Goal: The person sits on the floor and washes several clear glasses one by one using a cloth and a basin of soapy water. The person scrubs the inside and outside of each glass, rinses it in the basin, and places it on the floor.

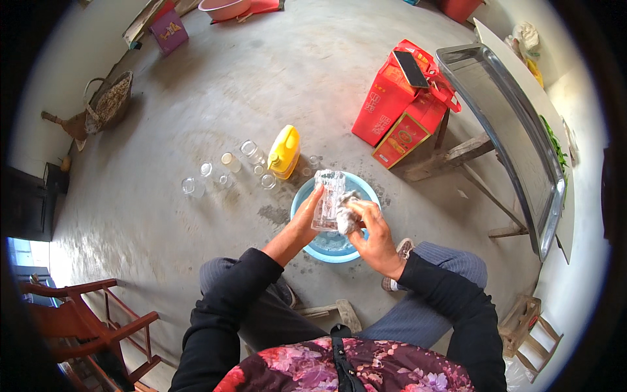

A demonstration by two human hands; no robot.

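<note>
My left hand [306, 215] grips a clear patterned glass container [328, 198] by its left side, with the thumb across its face. A wet grey-white cloth [348, 218] is bunched in my right hand [376, 235] and touches the container's right side. Both hands are above a light blue plastic basin [294, 203] on the concrete floor. Water with some suds [335, 242] shows inside the basin. The container hides part of the far rim. Left of the basin stand a yellow plastic jug [285, 152] with a handle and several clear glass jars [252, 152].
Red gift boxes [379, 105] with a phone [410, 68] on top stand at the right. Beside them a large metal tray [509, 127] rests above a wooden trestle [450, 158]. A wooden chair [98, 323] is at lower left, a wicker basket [110, 100] at far left.
</note>
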